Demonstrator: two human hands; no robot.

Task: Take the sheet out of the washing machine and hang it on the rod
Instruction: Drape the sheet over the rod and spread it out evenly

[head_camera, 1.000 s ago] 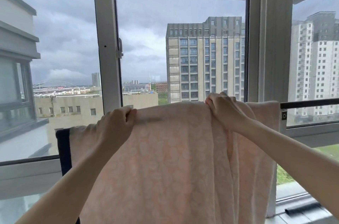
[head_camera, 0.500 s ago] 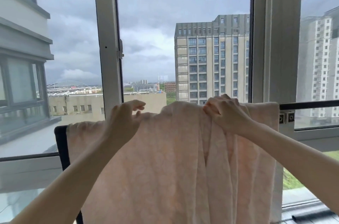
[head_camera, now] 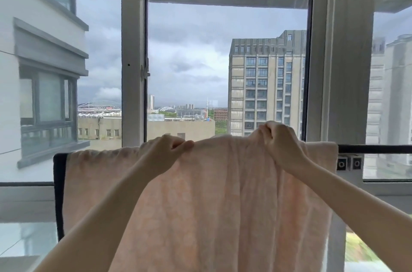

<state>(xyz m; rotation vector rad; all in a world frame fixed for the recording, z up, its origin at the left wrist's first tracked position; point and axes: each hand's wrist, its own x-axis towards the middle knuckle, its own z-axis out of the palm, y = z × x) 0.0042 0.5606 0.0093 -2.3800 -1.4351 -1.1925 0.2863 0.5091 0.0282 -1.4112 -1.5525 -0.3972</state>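
The pale pink sheet (head_camera: 214,200) already lay draped over the dark rod (head_camera: 376,149), hanging down toward 6 o'clock in loose vertical folds. The left hand (head_camera: 165,153) pinched its top fold at about 9 o'clock of the frame's centre, thumb and fingers curled round the cloth; the right hand (head_camera: 281,144) gripped a raised bunch of cloth at about 3 o'clock, lifting it just above the rod line.

The sheet looked soft and limp, likely still damp and so somewhat heavy, prone to cling and gather instead of sliding freely. The top fold along the rod seemed the best place to take hold, drawing outward in short pulls.

Toward 9 o'clock a dark cloth (head_camera: 59,193) hung just beside the sheet's left edge, so little room remained there. Toward 3 o'clock the sheet's right edge stopped short of the rod's brackets (head_camera: 349,163), with bare rod beyond, which looked like the freer direction for spreading. The window frame (head_camera: 338,71) stood close behind, so any pull probably had to run along the rod
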